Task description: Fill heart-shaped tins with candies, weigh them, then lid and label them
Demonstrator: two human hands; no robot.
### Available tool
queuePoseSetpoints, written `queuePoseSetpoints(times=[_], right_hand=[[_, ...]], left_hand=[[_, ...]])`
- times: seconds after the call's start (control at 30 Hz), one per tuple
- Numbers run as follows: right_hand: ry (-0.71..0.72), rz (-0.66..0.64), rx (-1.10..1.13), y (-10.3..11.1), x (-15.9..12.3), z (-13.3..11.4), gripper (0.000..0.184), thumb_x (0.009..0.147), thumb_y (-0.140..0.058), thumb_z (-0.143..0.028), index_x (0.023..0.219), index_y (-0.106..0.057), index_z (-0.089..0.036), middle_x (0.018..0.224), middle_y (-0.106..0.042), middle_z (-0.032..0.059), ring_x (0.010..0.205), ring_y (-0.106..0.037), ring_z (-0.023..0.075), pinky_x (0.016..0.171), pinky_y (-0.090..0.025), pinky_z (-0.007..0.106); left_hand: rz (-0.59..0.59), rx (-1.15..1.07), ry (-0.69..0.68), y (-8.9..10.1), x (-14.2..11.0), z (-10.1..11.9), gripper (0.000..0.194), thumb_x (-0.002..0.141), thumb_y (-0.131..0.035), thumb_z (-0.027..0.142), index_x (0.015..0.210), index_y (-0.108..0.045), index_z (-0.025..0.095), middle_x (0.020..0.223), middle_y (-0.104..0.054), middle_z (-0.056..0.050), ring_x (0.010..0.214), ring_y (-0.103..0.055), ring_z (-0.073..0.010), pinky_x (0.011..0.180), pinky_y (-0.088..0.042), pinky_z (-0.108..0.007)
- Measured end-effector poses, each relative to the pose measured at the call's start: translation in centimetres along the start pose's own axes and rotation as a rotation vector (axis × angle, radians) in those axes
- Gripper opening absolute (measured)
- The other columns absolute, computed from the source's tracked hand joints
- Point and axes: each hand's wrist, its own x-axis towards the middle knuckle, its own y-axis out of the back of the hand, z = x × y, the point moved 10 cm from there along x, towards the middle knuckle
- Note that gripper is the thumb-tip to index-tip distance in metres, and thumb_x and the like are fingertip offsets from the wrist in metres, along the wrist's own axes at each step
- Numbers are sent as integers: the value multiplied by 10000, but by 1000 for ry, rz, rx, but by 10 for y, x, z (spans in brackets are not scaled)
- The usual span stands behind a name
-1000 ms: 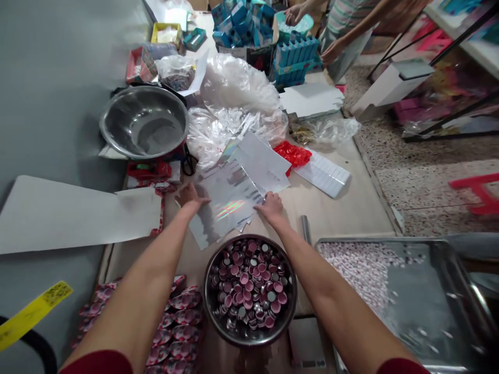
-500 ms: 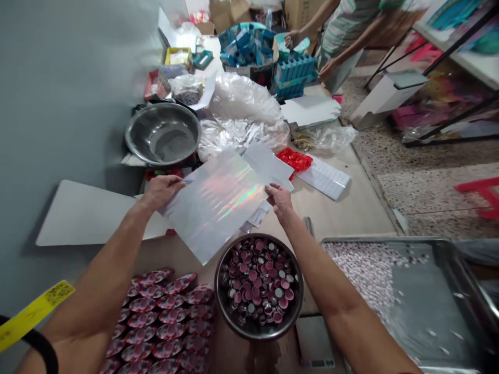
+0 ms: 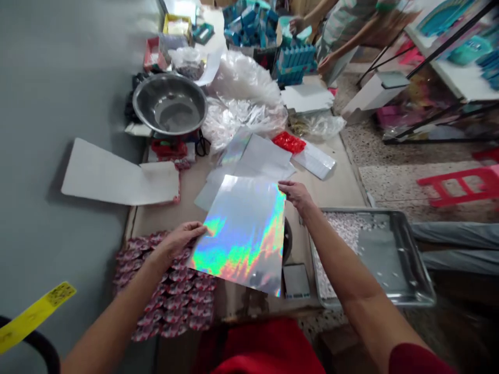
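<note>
A shiny holographic sheet (image 3: 245, 234) is stretched between my two hands, tilted above the table. My left hand (image 3: 186, 235) pinches its left edge; my right hand (image 3: 295, 193) grips the upper right corner. Beneath the sheet, a round metal bowl (image 3: 288, 240) is mostly hidden, with only its right rim showing. More silvery sheets (image 3: 260, 156) lie on the table just beyond. Rows of red and pink patterned packs (image 3: 175, 296) sit near my left forearm. A small scale (image 3: 296, 280) lies right of the sheet's lower corner.
At the right stands a metal tray (image 3: 405, 249) with many small pale pieces. An open white box (image 3: 117, 179) and a steel basin (image 3: 170, 104) are on the left. Clear plastic bags (image 3: 245, 98) and a red bag (image 3: 288, 142) lie behind. Another person (image 3: 346, 31) handles blue boxes (image 3: 296, 59).
The holographic sheet has come nearer to me and turned, and it now covers most of the bowl of small round pieces. Both hands moved with it. The camera view has shifted too.
</note>
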Motion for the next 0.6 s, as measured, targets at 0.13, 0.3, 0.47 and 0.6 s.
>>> queuePoseSetpoints(times=[0.13,0.3,0.47,0.6], right_hand=[[16,1,-94,11,-21,35,278,587,-882,-174,833,-754,-148,633,-701,-18,566,-581,106,543,-410,211],[128,-26,-144,10,-33,47,278,586,-832,-225,843,-746,-162,608,-640,-65,605,-526,107,580,-388,220],[190,-122,-165,0,-29,47,366,625,-847,-345,935,-763,-169,669,-643,-49,622,-507,115,604,-391,244],[230,-173,-197,-7,-21,49,416,682,-842,-416,1013,-777,-173,631,-584,-61,571,-442,111,576,-368,251]], left_hand=[[-12,101,-41,-60,-38,-62,652,697,-691,828,758,-693,179,681,-649,-37,589,-568,-166,581,-451,-271],[231,293,-146,-58,-39,-64,259,836,-717,467,789,-753,214,815,-741,-94,807,-676,-281,815,-525,-395],[477,392,-346,-24,21,14,348,909,-704,256,1253,-741,217,1401,-685,-142,1371,-562,-323,1214,-382,-457],[383,437,-400,-34,77,47,364,798,-843,237,1159,-804,209,1263,-753,-106,1231,-661,-284,1118,-475,-375]])
